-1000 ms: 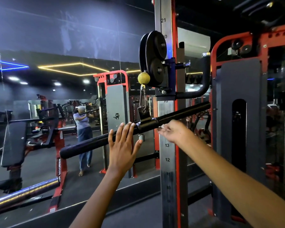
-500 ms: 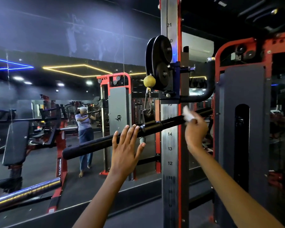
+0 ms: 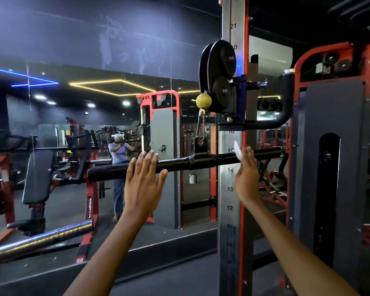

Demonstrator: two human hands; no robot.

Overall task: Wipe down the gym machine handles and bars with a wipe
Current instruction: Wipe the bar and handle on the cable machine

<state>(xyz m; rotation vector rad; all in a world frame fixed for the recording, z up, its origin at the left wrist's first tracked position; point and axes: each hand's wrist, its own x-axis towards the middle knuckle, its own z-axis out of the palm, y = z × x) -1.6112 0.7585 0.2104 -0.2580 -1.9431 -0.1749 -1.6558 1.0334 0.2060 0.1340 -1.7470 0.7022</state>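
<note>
A long black cable bar (image 3: 179, 162) hangs level from a chain (image 3: 201, 129) under a yellow ball stop (image 3: 203, 100) and black pulleys (image 3: 219, 67). My left hand (image 3: 142, 182) rests flat against the bar's left half, fingers spread and upright, not wrapped around it. My right hand (image 3: 247, 174) presses a white wipe (image 3: 237, 151) against the bar's right half, just right of the numbered steel upright (image 3: 230, 189). Only a corner of the wipe shows above my fingers.
A red and grey weight-stack housing (image 3: 329, 167) stands at the right. A curved black padded handle (image 3: 284, 107) juts out above the bar. A wall mirror (image 3: 73, 124) reflects benches and a person. A chrome barbell (image 3: 41, 240) lies at lower left.
The bar has levelled from a tilt. My right hand slid rightwards along it to past the upright; the wipe came into view. My left hand stayed flat on the left half.
</note>
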